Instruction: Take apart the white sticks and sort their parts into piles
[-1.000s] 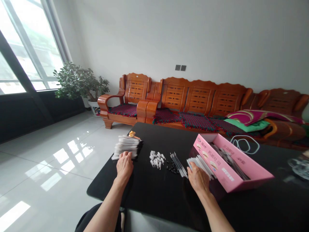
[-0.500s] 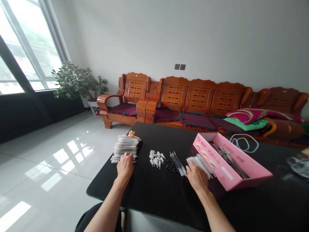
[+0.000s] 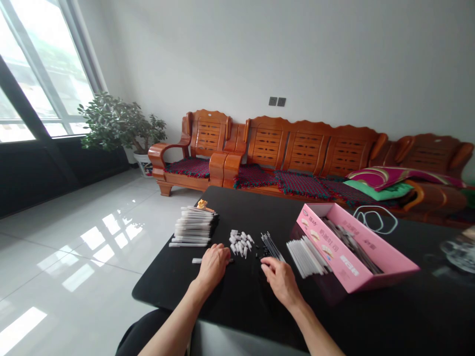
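My left hand (image 3: 214, 265) is closed over a slim pen (image 3: 196, 260), whose white end sticks out to the left, with a dark tip just past the fingers on the right. Beyond it lies a stack of similar white pens (image 3: 193, 227). My right hand (image 3: 281, 283) has its thumb and fingers pinched together beside small black plugs (image 3: 262, 251) and thin pen refills (image 3: 272, 247); whatever the fingertips hold is hidden. White pen tips (image 3: 240, 244) are heaped between the hands. Right of my right hand lies a row of white barrels (image 3: 307, 257).
A pink box (image 3: 356, 269) of dark sticks stands on the black table (image 3: 237, 301), at the right. White loops of cord (image 3: 389, 230) and a clear glass dish (image 3: 460, 254) lie beyond it. A small yellow figure (image 3: 202, 203) sits behind the stack. A wooden sofa (image 3: 267, 148) stands behind.
My left hand has moved right and nearer from the stack, with a pen now under it. My right hand has left the white barrels and moved left to the black plugs and refills.
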Available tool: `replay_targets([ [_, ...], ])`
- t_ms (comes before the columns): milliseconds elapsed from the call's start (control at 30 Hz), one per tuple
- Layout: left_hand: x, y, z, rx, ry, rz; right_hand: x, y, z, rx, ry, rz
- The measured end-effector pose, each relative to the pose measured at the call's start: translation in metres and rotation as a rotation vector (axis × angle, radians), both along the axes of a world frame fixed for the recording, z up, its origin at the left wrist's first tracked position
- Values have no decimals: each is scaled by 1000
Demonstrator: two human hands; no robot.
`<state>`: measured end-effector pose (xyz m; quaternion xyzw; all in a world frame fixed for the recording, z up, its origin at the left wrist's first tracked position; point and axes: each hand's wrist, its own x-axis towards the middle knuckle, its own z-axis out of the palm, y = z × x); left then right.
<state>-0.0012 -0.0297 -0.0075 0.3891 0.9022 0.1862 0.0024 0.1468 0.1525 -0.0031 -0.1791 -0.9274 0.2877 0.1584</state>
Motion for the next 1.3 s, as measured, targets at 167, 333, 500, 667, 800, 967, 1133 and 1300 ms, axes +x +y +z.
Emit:
replay_targets([
  [167, 22, 13, 13, 142, -4, -226, -8, -18, -12, -526, -38, 124],
  [333, 39, 22, 23, 300, 62, -378, -11, -19, -12, -864, -62, 125],
  [500, 35, 23, 25, 623, 24, -143, -8, -19, -1, -1036, 78, 44],
  [667, 25, 25, 13, 769, -682, 2, -7, -21, 4, -1060, 132, 69],
  [800, 27, 30, 3, 960, -1187, -28, -7, -24, 2, -1047, 77, 133],
  [967, 30, 31, 3, 1089, -1304, -44, -6, -25, 1, -1147, 26, 145],
  [1133, 27, 30, 3, 1095, -1339, -68, -4, -24, 4, -1156, 40, 192],
  [1300, 24, 29, 2, 1074, -1323, -60, -5, -23, 6, -1112, 43, 189],
])
